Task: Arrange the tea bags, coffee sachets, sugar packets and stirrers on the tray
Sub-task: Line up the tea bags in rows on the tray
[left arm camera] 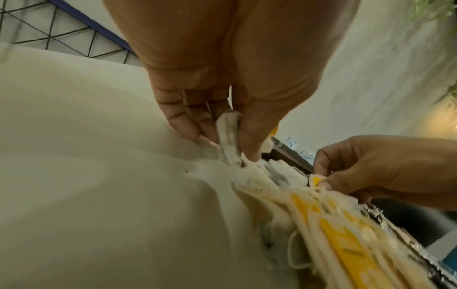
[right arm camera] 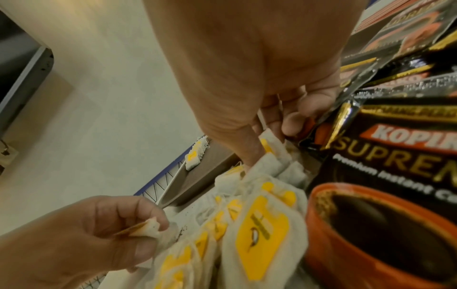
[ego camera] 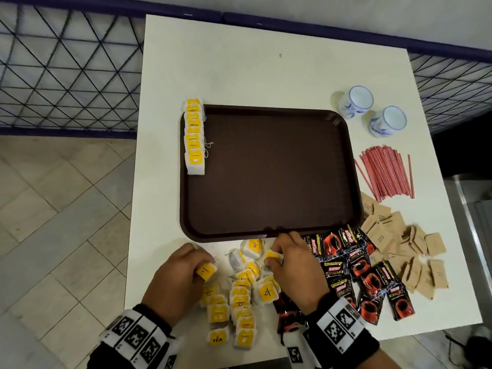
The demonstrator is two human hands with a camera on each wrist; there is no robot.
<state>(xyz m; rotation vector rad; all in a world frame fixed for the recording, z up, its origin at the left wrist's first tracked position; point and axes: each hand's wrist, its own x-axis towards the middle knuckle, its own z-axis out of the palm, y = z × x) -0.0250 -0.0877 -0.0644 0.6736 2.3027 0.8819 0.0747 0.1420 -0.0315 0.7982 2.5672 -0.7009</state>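
The left hand point(ego camera: 175, 278) pinched one yellow-tagged white paper tea bag point(ego camera: 205, 270) near the dark brown plastic tray point(ego camera: 271, 171); the right hand point(ego camera: 292, 265) pinched another tea bag point(ego camera: 272, 256) from the loose pile of tea bags point(ego camera: 241, 296) on the white table point(ego camera: 239, 62).

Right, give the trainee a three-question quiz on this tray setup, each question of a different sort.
1. True or false: coffee sachets already lie on the tray.
2. Multiple choice: the row of tea bags on the tray runs along its A) left edge B) right edge C) near edge.
3. Fill in: the left hand pinches one ____ from the loose pile; the right hand does likewise.

Key: 1 false; 2 A; 3 tea bag.
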